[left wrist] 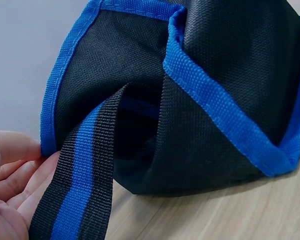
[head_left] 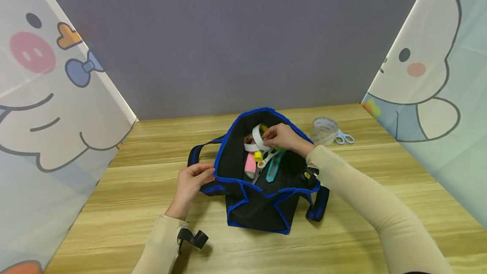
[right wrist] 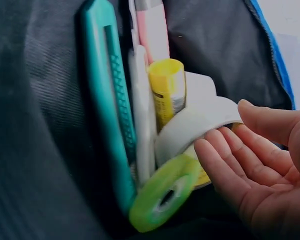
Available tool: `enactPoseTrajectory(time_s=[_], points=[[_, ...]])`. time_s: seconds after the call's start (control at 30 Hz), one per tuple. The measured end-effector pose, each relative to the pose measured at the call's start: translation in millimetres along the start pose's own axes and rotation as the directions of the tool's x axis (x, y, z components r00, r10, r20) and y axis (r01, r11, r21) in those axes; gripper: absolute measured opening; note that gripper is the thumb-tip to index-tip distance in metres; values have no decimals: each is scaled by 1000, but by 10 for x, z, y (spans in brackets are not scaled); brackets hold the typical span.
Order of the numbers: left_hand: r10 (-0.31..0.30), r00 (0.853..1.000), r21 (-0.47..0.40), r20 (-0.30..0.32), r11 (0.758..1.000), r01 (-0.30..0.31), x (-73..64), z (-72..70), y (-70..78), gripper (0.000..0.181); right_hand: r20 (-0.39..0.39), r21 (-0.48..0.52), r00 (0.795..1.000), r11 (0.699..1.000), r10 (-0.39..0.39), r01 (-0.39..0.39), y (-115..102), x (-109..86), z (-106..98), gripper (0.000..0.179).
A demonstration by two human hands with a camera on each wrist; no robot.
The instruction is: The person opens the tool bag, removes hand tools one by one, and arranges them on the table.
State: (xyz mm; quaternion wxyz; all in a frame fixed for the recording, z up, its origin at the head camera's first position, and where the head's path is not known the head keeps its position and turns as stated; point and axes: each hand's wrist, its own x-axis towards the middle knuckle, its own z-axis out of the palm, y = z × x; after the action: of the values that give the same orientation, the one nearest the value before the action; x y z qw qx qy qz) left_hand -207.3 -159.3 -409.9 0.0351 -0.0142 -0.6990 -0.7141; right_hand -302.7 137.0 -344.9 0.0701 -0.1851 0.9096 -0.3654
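A black tool bag with blue trim lies on the table, its mouth spread wide. My left hand pinches the trimmed edge at the bag's left corner, beside a black-and-blue strap. Inside the bag, my right hand pinches the rim of a white tape roll between thumb and fingers. Close by lie a yellow-capped glue stick, a green tape roll, a teal utility knife, white-handled scissors and a pink-and-grey tool. Another white roll is partly hidden.
Right of the bag, a clear tape roll stands next to light blue-handled scissors, whose blades are hidden. The wooden table meets a grey panel at the back. Cartoon-printed sheets border both sides.
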Motion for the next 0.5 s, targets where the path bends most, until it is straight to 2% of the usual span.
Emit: enactPoseTrajectory(time_s=[0.23,0.5], points=[[1,1000,-8,2,1000,-1,-8,0,2,18,-27,-71,999,997,-43,41,84,48,80,23],[17,1000,-13,3,1000,-17,-1,-4,-8,17,-19,-69,999,997,-49,47,107,56,105,18]])
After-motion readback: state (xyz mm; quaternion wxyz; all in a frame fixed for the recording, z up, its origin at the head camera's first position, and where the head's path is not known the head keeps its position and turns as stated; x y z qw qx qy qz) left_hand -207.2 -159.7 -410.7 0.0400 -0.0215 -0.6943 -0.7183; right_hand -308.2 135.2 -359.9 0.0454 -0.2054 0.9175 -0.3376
